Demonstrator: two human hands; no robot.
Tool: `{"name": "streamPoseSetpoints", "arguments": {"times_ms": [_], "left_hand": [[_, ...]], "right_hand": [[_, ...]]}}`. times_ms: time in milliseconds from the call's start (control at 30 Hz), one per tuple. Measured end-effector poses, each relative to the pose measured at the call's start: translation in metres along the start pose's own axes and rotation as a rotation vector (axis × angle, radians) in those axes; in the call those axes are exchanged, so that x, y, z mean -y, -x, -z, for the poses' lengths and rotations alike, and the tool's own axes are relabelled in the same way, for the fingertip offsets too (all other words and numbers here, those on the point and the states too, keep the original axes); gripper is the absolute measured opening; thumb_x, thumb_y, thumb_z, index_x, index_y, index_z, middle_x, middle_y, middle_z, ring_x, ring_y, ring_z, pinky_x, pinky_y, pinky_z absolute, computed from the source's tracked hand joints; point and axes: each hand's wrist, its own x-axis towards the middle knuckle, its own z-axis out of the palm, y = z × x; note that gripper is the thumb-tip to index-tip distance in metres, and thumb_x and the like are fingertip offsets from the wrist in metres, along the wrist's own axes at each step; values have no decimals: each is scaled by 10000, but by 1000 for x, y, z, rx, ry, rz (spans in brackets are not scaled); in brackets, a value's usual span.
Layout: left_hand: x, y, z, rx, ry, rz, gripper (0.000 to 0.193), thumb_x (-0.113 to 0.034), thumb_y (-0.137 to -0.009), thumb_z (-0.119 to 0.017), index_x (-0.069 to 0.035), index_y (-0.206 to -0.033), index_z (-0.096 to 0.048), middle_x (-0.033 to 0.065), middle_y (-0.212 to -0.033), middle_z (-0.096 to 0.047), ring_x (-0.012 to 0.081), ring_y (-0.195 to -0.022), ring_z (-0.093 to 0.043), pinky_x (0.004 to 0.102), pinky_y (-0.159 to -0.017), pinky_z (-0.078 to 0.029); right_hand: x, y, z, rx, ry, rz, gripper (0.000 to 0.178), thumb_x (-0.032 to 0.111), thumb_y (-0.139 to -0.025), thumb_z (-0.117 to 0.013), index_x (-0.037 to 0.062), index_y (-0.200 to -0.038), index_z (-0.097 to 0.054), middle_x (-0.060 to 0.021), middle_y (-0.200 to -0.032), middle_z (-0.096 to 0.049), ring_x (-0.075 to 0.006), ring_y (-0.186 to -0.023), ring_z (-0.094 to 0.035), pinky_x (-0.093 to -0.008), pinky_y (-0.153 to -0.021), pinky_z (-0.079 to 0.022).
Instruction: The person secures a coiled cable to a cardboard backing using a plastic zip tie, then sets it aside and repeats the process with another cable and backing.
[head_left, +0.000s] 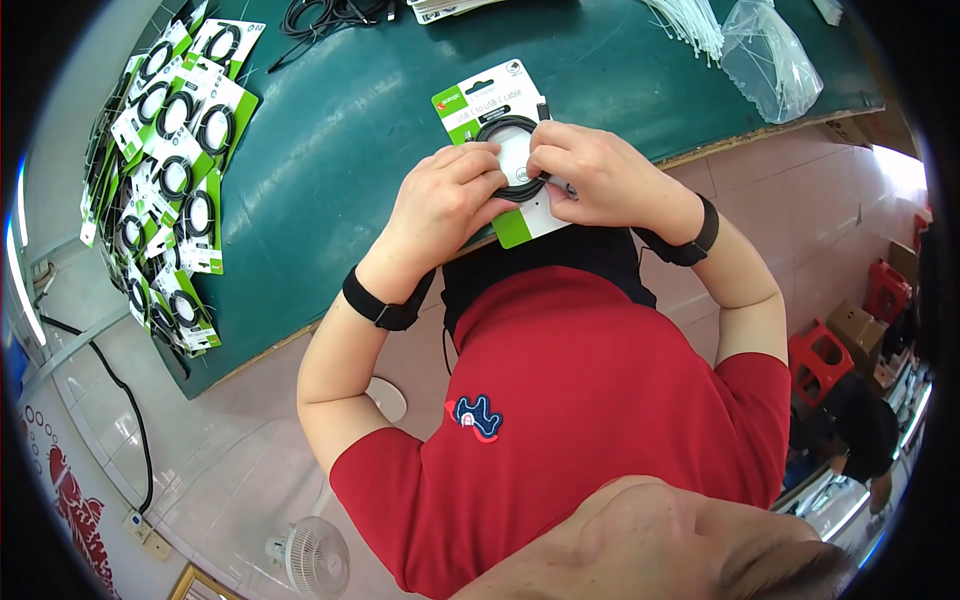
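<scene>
A coiled black cable (508, 122) lies against a white and green backing card (513, 80) at the table's near edge. My left hand (447, 195) closes on the left side of the coil, its thumb and fingers pressing the loops to the card. On the other side my right hand (600, 178) pinches at the coil with bent fingers. One black plug of the cable stands up just above the right fingertips. Whether a tie is between those fingertips is hidden. The card's lower green corner shows below the hands.
Many carded cables (175, 177) are piled at the table's left end. Loose black cables (318, 20) and a stack of cards (455, 8) lie at the far edge. White cable ties (690, 28) and a clear plastic bag (768, 62) sit far right on the green table (330, 170).
</scene>
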Motion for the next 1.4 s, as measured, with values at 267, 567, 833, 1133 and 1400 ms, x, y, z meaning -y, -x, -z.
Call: {"name": "streamPoseSetpoints", "arguments": {"times_ms": [267,567,833,1133,1400], "left_hand": [[0,3,-2,-58,42,17,220,-155,-731,-798,-47,-895,-699,68,-975,-652,259,-1022,-656,384,-835,-541],[-3,-7,7,13,25,35,201,-152,-719,-802,-49,-865,-711,65,-953,-656,256,-970,-661,375,-816,-546],[-1,-8,2,-25,37,47,197,-167,-719,-804,-55,-850,-709,56,-935,-655,242,-951,-660,370,-808,-548],[-1,-6,2,-48,38,3,208,-171,-733,-800,-60,-881,-705,56,-949,-646,248,-979,-648,379,-840,-525],[1,-11,7,19,32,20,207,-189,-755,-790,-55,-886,-702,64,-958,-649,266,-955,-646,384,-826,-523]], "right_hand": [[-11,-2,6,46,-122,-3,207,-6,-703,-640,25,-906,-612,-99,-981,-573,-291,-829,-610,-378,-714,-518],[-16,-8,12,121,-202,30,200,-3,-714,-651,30,-910,-642,-84,-975,-566,-266,-747,-591,-356,-659,-506],[-14,-4,6,38,-187,-21,176,2,-719,-648,28,-893,-648,-72,-962,-573,-229,-631,-554,-332,-599,-490],[-17,-7,15,78,-159,-6,150,16,-747,-653,48,-893,-657,-50,-978,-594,-224,-630,-580,-327,-588,-487],[-16,-20,24,176,-116,125,205,43,-749,-694,62,-949,-651,-53,-984,-608,-263,-790,-630,-362,-659,-509]]}}
